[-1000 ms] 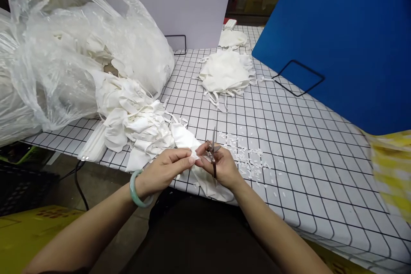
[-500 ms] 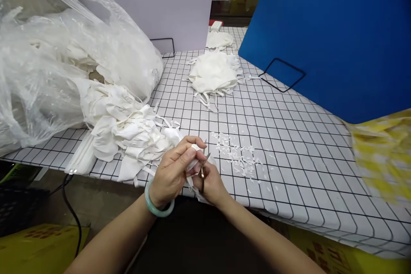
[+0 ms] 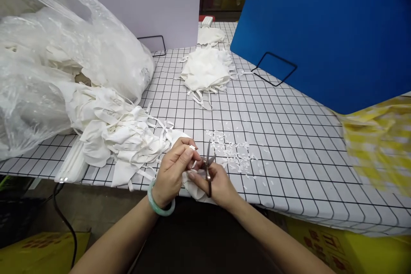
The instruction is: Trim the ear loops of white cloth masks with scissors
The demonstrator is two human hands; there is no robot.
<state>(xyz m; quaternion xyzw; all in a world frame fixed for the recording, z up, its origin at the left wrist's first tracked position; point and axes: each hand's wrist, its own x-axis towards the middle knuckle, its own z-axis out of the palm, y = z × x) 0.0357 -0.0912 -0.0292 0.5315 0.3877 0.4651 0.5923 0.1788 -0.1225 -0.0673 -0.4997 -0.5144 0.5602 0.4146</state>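
Head view, lower centre: left hand (image 3: 173, 169) pinches white fabric piece (image 3: 194, 188) at table edge; right hand (image 3: 218, 182) closed round small scissors (image 3: 208, 165), blades parted, tips up. Advice: keep strip taut, snip close to pinching fingers, blades clear of fingertips. Just beyond, white clippings (image 3: 236, 154) litter grid tablecloth (image 3: 289, 150). Left: uncut pile (image 3: 118, 130) spilling from plastic bag (image 3: 64, 60). Upper centre: neat stack (image 3: 205, 70).
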